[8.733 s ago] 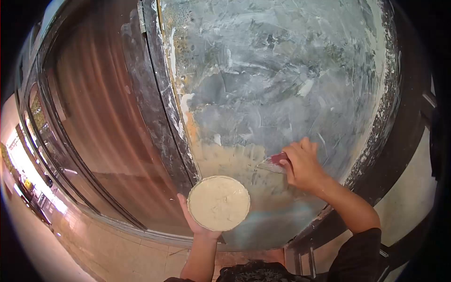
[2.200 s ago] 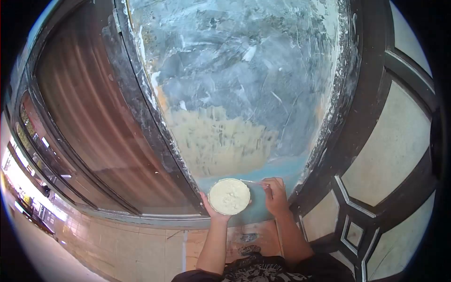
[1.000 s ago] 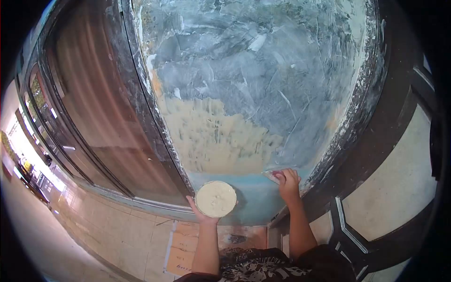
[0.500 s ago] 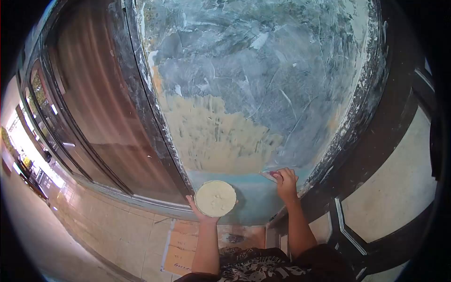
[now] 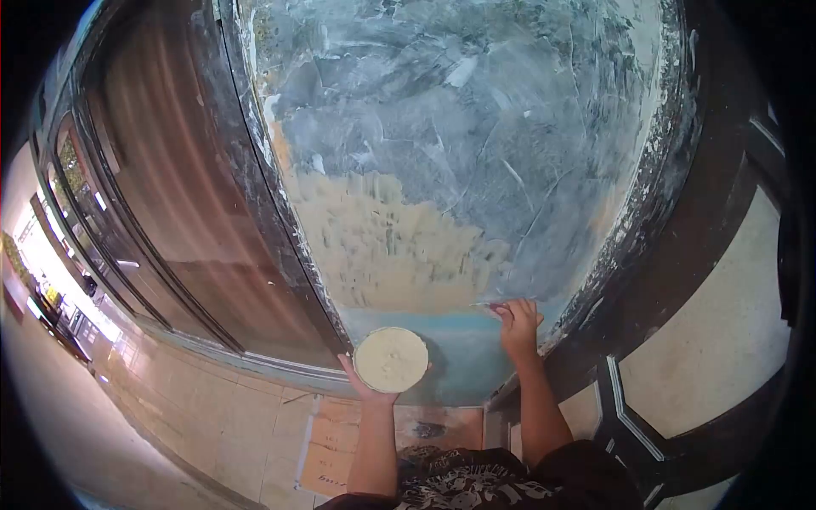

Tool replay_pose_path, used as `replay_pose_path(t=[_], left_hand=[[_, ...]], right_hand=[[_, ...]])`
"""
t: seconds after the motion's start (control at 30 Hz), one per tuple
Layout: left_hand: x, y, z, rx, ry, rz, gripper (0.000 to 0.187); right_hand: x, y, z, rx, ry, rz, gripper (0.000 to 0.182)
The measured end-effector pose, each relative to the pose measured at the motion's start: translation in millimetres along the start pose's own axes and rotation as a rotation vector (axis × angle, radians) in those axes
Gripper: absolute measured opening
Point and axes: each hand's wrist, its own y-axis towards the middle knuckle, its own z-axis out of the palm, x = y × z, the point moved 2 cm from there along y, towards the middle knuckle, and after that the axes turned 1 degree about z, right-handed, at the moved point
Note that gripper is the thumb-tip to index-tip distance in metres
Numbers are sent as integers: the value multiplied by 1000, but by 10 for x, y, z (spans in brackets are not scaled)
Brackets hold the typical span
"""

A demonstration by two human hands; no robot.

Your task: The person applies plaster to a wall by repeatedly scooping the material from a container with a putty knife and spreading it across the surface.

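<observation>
My left hand (image 5: 371, 389) supports a round tub (image 5: 391, 359) from beneath and its left side, fingers wrapped around it. Pale cream paste with a few lumps fills the tub up to its rim. In my right hand (image 5: 519, 327) is a small putty knife (image 5: 490, 306), gripped between thumb and fingers; its blade is seen almost edge-on, at the wall. The blade is by the lower right end of a beige patch of filler (image 5: 391, 255), whose upper edge is ragged. Below that runs a smooth turquoise band (image 5: 463, 348), behind the tub and right forearm.
Above the patch, the wall (image 5: 442, 127) is streaky blue-grey. Dark, paint-flecked frames flank it, with a brown curtained window (image 5: 204, 195) to the left and a dark panelled door (image 5: 680, 348) to the right. Orange cardboard (image 5: 331, 446) lies on the tiled floor (image 5: 229, 416).
My right hand has risen slightly and turned, so the knife blade now shows thinner and higher against the wall. The tub and left hand are almost unmoved.
</observation>
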Motion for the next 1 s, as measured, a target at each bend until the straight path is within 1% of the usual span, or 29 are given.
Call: replay_pose_path(t=[0.07, 0.13, 0.17, 0.2, 0.27, 0.33, 0.37, 0.4, 0.43, 0.63, 0.73, 0.8, 0.9, 1.0], left_hand=[[7, -8, 2, -7, -3, 3, 95], [20, -1, -36, 73, -84, -57, 90], [22, 18, -69, 0, -129, -59, 91], [22, 10, -51, 1, -129, -58, 91], [21, -6, -8, 35, -23, -35, 97], [21, 9, -16, 19, -24, -30, 98], [23, 14, -24, 2, -24, -28, 99], [26, 14, -12, 2, -25, -28, 99], [31, 11, 0, 13, -14, -26, 99], [48, 12, -35, 43, -60, -75, 98], [53, 15, -19, 32, -27, -55, 96], [48, 14, -28, 23, -1, -37, 96], [62, 10, -55, 17, -31, -49, 94], [69, 18, -91, 14, -63, -67, 93]], right_hand=[[12, 40, -67, -7, 11, -5, 9], [21, 25, -80, -11, 25, -13, 9], [5, -17, -54, 18, 22, -18, 10], [3, -51, -36, 46, 19, -22, 10], [26, -116, 45, 51, 10, -7, 10], [52, -100, 63, 58, 3, 7, 9], [46, -67, 49, 14, -6, 4, 9], [55, -27, 20, -29, -16, 1, 9], [60, -2, -13, -29, -16, 1, 9], [3, -110, -61, 54, 62, 8, 10], [-16, -120, 8, 52, -16, 12, 9], [-10, -22, -52, -63, 5, -31, 8], [5, 56, -150, -38, 51, 9, 8], [-54, -41, -88, -5, 73, -36, 9]])
